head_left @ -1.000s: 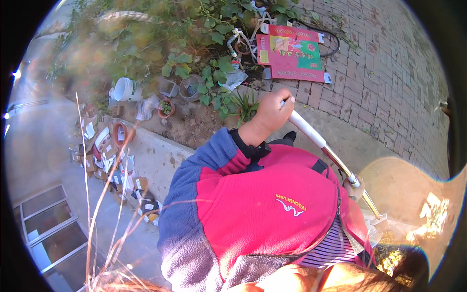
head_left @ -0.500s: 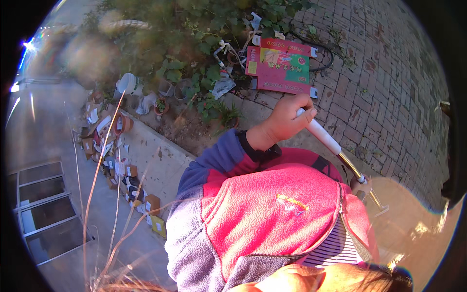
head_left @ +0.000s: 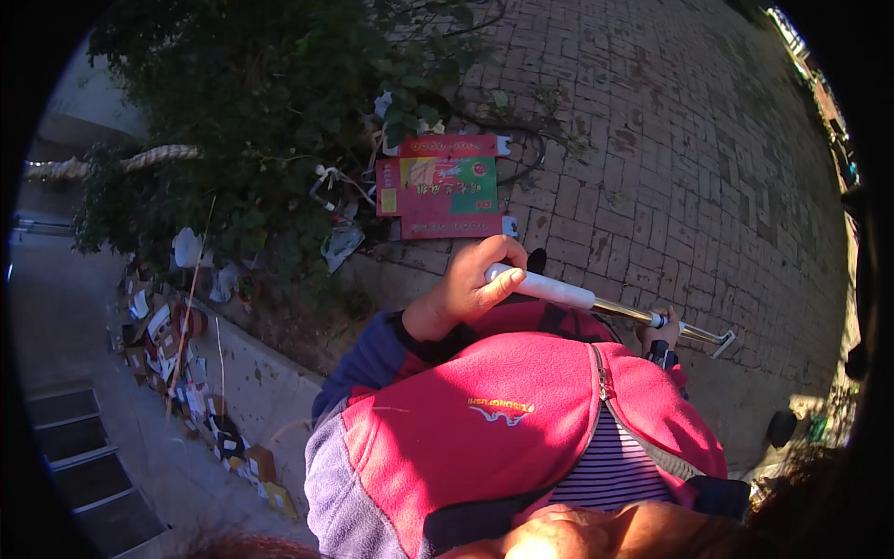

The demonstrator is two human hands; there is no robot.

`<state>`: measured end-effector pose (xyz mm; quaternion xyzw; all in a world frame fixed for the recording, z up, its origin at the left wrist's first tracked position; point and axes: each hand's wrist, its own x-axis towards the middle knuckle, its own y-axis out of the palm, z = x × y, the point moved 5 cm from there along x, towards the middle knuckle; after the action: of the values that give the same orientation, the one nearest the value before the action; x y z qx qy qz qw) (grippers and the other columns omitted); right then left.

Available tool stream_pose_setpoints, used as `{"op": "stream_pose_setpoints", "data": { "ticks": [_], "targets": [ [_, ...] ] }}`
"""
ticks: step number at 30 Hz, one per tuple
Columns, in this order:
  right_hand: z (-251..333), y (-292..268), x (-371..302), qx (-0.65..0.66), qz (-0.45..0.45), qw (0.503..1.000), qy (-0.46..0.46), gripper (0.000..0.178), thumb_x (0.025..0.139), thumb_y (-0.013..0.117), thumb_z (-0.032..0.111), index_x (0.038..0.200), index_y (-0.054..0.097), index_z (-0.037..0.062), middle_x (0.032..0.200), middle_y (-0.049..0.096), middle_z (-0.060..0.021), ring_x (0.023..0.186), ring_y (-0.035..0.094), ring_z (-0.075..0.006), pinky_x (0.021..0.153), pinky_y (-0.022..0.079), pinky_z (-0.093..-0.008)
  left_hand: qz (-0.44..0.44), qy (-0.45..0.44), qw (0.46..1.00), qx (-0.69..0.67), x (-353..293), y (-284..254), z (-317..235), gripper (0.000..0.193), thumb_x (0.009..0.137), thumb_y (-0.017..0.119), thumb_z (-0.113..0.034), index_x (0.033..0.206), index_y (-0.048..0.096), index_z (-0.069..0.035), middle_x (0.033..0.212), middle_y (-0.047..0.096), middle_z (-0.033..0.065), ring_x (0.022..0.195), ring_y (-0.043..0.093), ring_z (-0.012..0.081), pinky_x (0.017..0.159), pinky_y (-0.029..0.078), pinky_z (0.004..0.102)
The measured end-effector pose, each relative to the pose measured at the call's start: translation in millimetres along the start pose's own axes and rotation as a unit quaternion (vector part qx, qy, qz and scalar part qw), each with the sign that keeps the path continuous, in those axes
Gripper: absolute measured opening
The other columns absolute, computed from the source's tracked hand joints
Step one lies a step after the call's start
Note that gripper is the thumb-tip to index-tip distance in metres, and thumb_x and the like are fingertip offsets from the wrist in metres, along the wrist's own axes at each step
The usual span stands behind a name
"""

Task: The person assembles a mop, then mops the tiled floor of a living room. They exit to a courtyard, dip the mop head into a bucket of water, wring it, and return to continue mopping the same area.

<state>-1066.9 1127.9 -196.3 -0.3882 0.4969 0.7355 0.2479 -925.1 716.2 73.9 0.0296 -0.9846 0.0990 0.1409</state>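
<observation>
I hold a long-handled tool [head_left: 545,289] with a thick white grip, a gold-coloured shaft and a narrow white crosspiece at its far end. My left hand [head_left: 473,284] is closed round the end of the white grip, thumb lying along it. Farther down the shaft, my right hand [head_left: 659,329] is wrapped about the tool near a white collar, its fingers partly hidden. The tool slants down to the right across the front of my pink and purple fleece jacket [head_left: 494,373]. Its crosspiece [head_left: 724,345] appears over the brick paving; I cannot tell whether it touches.
A flattened red, green and yellow cardboard box [head_left: 447,191] lies on the brick paving [head_left: 643,186] ahead. Leafy plants [head_left: 279,121] grow to the left, beside crumpled plastic [head_left: 343,244]. Small boxes and papers [head_left: 200,391] line a concrete ledge [head_left: 251,382] at lower left.
The tool now lies closer to level, and my right hand shows more clearly. The view has shifted, so the box sits lower and farther left. Both hands keep their hold.
</observation>
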Motion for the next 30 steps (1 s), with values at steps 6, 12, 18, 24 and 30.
{"op": "stream_pose_setpoints", "data": {
  "ticks": [6, 12, 18, 24, 30],
  "targets": [
    [78, 85, 81, -0.018, -0.027, 0.995, -0.098, 0.025, 0.087, 0.060, 0.018, 0.072, 0.041, 0.0142, 0.062, 0.045, 0.0028, 0.054, 0.047, -0.0115, 0.054, 0.043, -0.0267, 0.198, 0.072, 0.977, 0.034, 174, 29, 20, 0.038, 0.079, 0.070, -0.029, 0.102, 0.057, -0.001, 0.093, 0.059, 0.0099, 0.082, 0.059, 0.0215, 0.072, 0.046, 0.0320],
    [168, 165, 135, 0.056, -0.025, 0.991, -0.121, 0.026, 0.090, 0.054, 0.023, 0.068, 0.040, 0.0168, 0.059, 0.046, 0.0044, 0.053, 0.046, -0.0104, 0.055, 0.041, -0.0236, 0.118, 0.127, 0.964, -0.200, 362, -11, -7, 0.053, 0.075, 0.070, -0.038, 0.108, 0.056, 0.001, 0.104, 0.059, 0.0160, 0.097, 0.054, 0.0242, 0.083, 0.043, 0.0357],
    [220, 237, 223, 0.112, -0.044, 0.986, -0.114, 0.022, 0.089, 0.054, 0.018, 0.070, 0.043, 0.0151, 0.061, 0.047, 0.0049, 0.055, 0.049, -0.0100, 0.058, 0.044, -0.0233, 0.190, 0.366, 0.880, -0.233, 515, 26, -67, 0.062, 0.075, 0.076, -0.042, 0.124, 0.047, -0.018, 0.115, 0.056, 0.0104, 0.108, 0.047, 0.0268, 0.086, 0.040, 0.0404],
    [309, 357, 356, 0.219, -0.119, 0.954, -0.164, 0.016, 0.088, 0.055, 0.014, 0.076, 0.045, 0.0140, 0.061, 0.047, 0.0056, 0.052, 0.051, -0.0092, 0.054, 0.048, -0.0228, 0.253, 0.408, 0.839, -0.256, 657, 81, -78, 0.067, 0.084, 0.069, -0.027, 0.140, 0.034, -0.022, 0.122, 0.059, 0.0056, 0.118, 0.050, 0.0176, 0.084, 0.045, 0.0432],
    [370, 513, 463, 0.185, -0.042, 0.977, -0.097, 0.016, 0.086, 0.055, 0.015, 0.074, 0.044, 0.0137, 0.061, 0.047, 0.0055, 0.053, 0.051, -0.0095, 0.056, 0.047, -0.0235, 0.381, 0.476, 0.781, -0.134, 823, 92, -53, 0.053, 0.083, 0.069, -0.029, 0.129, 0.044, -0.018, 0.117, 0.061, 0.0082, 0.111, 0.053, 0.0226, 0.083, 0.045, 0.0406]
  ]
}}
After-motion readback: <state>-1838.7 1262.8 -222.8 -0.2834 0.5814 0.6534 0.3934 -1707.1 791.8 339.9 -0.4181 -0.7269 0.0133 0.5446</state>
